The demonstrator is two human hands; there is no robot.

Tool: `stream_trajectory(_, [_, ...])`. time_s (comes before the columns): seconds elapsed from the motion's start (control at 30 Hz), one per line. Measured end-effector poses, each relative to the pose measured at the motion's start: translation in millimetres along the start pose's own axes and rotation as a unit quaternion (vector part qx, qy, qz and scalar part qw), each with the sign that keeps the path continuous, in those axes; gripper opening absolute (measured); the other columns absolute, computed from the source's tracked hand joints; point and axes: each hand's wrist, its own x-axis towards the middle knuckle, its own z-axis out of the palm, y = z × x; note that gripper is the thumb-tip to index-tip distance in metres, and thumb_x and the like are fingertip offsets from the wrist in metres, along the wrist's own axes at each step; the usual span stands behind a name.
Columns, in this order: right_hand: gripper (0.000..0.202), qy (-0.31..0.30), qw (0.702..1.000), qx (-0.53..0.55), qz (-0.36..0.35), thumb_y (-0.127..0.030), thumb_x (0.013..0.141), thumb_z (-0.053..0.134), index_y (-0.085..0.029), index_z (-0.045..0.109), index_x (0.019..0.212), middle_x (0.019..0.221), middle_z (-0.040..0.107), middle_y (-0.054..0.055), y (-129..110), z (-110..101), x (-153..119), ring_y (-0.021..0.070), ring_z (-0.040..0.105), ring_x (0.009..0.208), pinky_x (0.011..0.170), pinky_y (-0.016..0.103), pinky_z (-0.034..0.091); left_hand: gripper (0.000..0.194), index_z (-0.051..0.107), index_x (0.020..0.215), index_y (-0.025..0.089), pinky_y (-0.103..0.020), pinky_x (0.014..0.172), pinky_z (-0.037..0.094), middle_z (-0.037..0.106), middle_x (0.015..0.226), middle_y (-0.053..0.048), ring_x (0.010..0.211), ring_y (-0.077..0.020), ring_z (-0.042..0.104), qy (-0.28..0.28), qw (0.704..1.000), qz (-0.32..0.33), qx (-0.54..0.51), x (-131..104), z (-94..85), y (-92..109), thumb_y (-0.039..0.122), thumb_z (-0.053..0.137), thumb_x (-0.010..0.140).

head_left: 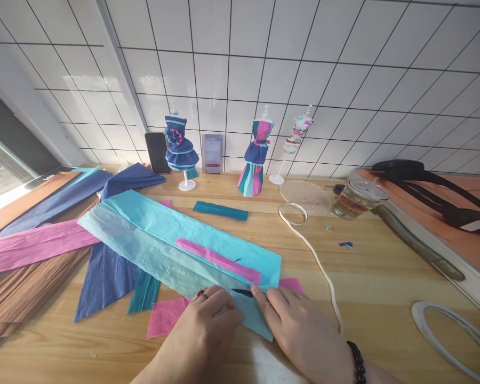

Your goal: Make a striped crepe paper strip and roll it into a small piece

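1. Lower centre of the frame: the left hand [202, 328] lies flat, fingers pressing the near end of the light blue sheet [172, 240]; it grasps nothing.
2. Just right of it, the right hand [300, 328] also presses the sheet, fingers spread, not clenched; a dark bead bracelet [357, 360] circles the wrist.
3. Between the fingertips lies a small dark sliver [242, 292], possibly a blade or a cut; too small to tell.
4. A pink strip [218, 260] lies on the sheet, which runs diagonally toward the upper left.
5. Left of centre: pink [32, 245] and dark blue paper [104, 266].
6. Right of the hands, a white ribbon [316, 256] trails up the table [384, 288].
7. Farthest, against the tiled wall: three mannequins [180, 144] in paper dresses, and a phone [157, 152].
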Motion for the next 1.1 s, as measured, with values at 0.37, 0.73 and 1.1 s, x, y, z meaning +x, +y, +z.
stream_trajectory(0.37, [0.048, -0.008, 1.000, 0.003, 0.005, 0.001, 0.071, 0.045, -0.008, 0.051, 0.117, 0.071, 0.055, 0.004, 2.0, 0.3, -0.9, 0.0158, 0.050, 0.059, 0.053, 0.029, 0.035, 0.025, 0.064, 0.074, 0.019, -0.025, 0.058, 0.037, 0.054, 0.067, -0.001, 0.065, -0.0139, 0.048, 0.002, 1.000, -0.003, -0.006, 0.6, -1.1, 1.1, 0.010, 0.044, 0.085])
stream_trajectory(0.73, [0.047, -0.011, 1.000, -0.004, -0.020, -0.001, 0.070, 0.051, -0.005, 0.051, 0.117, 0.070, 0.053, 0.004, 0.8, 1.1, 4.1, 0.0160, 0.050, 0.058, 0.050, 0.029, 0.033, 0.026, 0.063, 0.072, 0.019, -0.025, 0.058, 0.038, 0.055, 0.066, -0.001, 0.064, -0.0131, 0.048, 0.012, 1.000, 0.000, -0.005, 1.9, -1.9, 1.3, 0.011, 0.043, 0.085])
stream_trajectory(1.1, [0.043, 0.001, 1.000, 0.012, -0.017, 0.002, 0.073, 0.044, -0.004, 0.051, 0.115, 0.069, 0.055, 0.004, 0.4, 1.4, 4.3, 0.0174, 0.050, 0.056, 0.048, 0.029, 0.033, 0.026, 0.063, 0.072, 0.018, -0.025, 0.059, 0.037, 0.055, 0.067, -0.001, 0.064, -0.0134, 0.047, 0.008, 1.000, 0.005, -0.009, 0.8, -1.4, 1.5, 0.007, 0.042, 0.083])
